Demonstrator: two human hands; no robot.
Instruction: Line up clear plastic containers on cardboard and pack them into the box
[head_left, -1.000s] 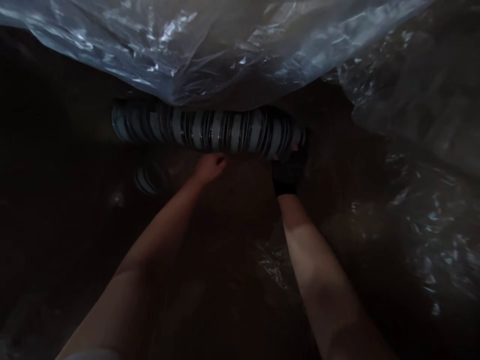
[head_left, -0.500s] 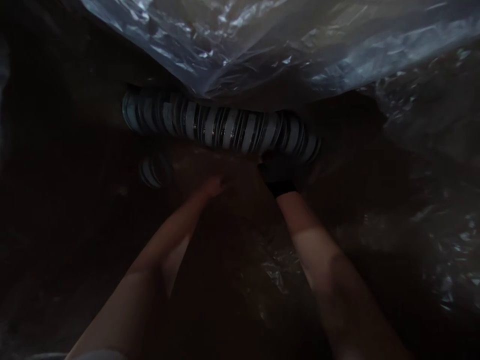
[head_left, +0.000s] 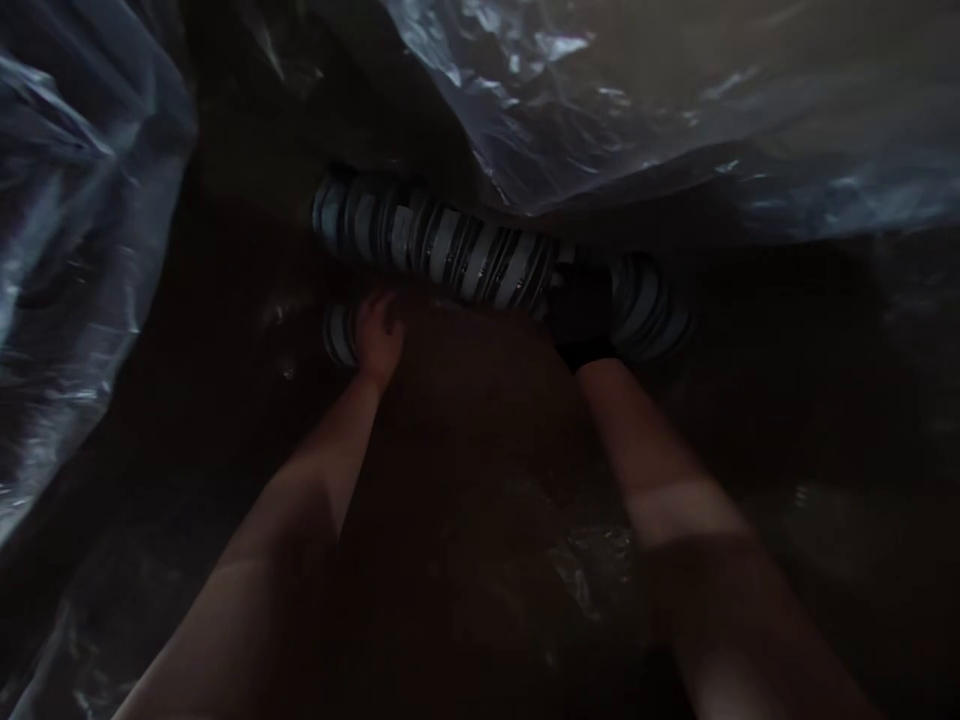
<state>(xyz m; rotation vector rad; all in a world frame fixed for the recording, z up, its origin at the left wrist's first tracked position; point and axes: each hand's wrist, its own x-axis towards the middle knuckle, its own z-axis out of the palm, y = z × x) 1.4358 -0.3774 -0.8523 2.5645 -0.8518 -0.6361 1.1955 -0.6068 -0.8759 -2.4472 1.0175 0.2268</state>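
Low in a dark space lies a long row of round, flat-sided pieces (head_left: 457,250) with pale bands and dark edges, packed side by side; their exact kind is unclear. A separate banded round piece (head_left: 340,335) lies in front of the row's left end. My left hand (head_left: 380,335) is bare and covers the right part of that piece, with its fingers apart. Over the right part of the row rests my right hand (head_left: 583,308), in a black glove. Its fingers are lost in the dark, so their grip cannot be made out.
Crumpled clear plastic sheeting (head_left: 600,130) hangs over the back and upper right, close above the row. More plastic sheeting (head_left: 97,200) hangs at the left. The brown bottom surface (head_left: 465,420) carries a shiny plastic-covered patch (head_left: 589,570) between my forearms.
My left hand has moved left to the separate round piece. My gloved right hand has moved up onto the row. The view has shifted, bringing in plastic at the left.
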